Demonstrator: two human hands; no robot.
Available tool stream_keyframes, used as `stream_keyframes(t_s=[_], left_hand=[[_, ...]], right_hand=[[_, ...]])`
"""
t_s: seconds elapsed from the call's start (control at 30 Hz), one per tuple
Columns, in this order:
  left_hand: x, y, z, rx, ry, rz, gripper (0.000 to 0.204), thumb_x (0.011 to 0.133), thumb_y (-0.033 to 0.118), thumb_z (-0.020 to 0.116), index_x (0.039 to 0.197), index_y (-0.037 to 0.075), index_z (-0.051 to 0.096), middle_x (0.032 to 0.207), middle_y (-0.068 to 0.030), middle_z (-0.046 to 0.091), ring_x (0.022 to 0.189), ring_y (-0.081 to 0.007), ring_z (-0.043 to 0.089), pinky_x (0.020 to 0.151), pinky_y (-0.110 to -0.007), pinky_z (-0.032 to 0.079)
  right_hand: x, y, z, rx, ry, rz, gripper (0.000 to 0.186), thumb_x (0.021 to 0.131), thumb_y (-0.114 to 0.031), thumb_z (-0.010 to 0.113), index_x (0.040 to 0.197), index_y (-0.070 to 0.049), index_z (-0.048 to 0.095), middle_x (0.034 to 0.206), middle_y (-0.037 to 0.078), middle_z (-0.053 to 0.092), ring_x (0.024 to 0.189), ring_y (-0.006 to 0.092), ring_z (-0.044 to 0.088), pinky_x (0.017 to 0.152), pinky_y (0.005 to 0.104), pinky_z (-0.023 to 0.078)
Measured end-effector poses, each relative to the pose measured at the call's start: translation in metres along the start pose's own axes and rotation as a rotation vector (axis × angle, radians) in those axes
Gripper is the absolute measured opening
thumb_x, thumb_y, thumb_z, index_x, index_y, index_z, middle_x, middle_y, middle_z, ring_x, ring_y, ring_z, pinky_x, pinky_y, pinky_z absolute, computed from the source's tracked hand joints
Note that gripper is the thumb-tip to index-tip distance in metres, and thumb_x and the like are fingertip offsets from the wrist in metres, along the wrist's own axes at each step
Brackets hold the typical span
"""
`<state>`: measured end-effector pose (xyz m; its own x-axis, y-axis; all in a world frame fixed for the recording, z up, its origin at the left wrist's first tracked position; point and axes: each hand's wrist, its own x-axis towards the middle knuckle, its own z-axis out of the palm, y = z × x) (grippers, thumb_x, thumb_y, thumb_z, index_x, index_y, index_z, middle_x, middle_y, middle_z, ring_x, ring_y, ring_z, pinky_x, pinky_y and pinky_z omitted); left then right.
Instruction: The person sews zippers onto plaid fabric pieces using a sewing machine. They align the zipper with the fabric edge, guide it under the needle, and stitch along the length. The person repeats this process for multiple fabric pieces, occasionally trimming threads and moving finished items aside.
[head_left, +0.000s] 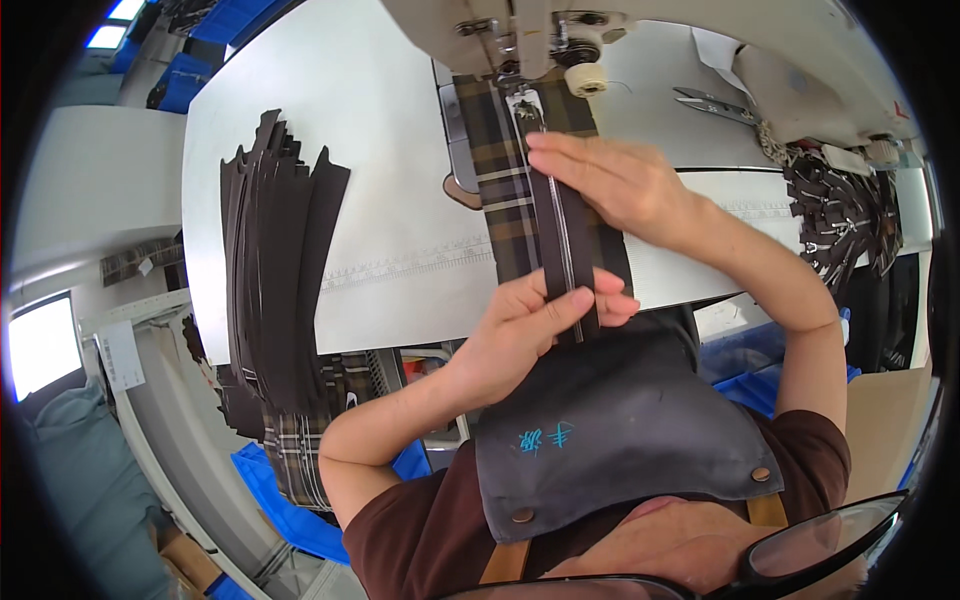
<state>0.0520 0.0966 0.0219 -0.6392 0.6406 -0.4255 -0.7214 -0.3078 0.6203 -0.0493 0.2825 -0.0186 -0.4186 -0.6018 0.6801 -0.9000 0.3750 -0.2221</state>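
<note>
A dark brown zipper (pixel 562 235) with silver teeth lies lengthwise on a strip of plaid fabric (pixel 508 225). Its far end reaches the presser foot (pixel 524 100) of a white sewing machine (pixel 535 45). My left hand (pixel 535 320) pinches the near part of the zipper by the table's front edge, thumb on top and fingers underneath. Close to the presser foot, my right hand (pixel 625 190) has its fingers together on the zipper's right side; its thumb cannot be clearly made out. The fabric continues beneath both hands.
A stack of brown zipper tapes (pixel 275 250) hangs over the table's (pixel 400 180) front edge at left, above more plaid fabric (pixel 295 450). Scissors (pixel 715 105) lie at the far right. A bundle of zipper sliders (pixel 845 215) hangs at right. A blue bin (pixel 290 510) stands below.
</note>
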Motion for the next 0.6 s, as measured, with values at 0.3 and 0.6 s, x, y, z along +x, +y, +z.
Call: stream_keyframes(t_s=[0.3,0.6], left_hand=[[0.046,0.098,-0.046,1.595,0.052,0.405,0.018,0.076,0.006,0.068,0.093,0.001,0.068,0.102,-0.008,0.066,0.087,-0.0185,0.062,0.077,-0.03,0.048],[0.085,0.066,-0.089,1.812,0.366,1.152,0.017,0.076,0.004,0.067,0.092,0.001,0.067,0.103,-0.0072,0.065,0.088,-0.0241,0.061,0.084,-0.037,0.046]], right_hand=[[0.008,0.033,0.008,0.061,0.068,0.094,0.026,0.071,0.004,0.066,0.096,-0.003,0.063,0.098,0.008,0.067,0.083,0.0247,0.067,0.069,0.0304,0.056],[0.005,0.022,0.011,0.097,0.004,0.192,0.021,0.072,0.006,0.064,0.091,-0.002,0.064,0.097,0.008,0.067,0.081,0.0245,0.066,0.068,0.0309,0.055]])
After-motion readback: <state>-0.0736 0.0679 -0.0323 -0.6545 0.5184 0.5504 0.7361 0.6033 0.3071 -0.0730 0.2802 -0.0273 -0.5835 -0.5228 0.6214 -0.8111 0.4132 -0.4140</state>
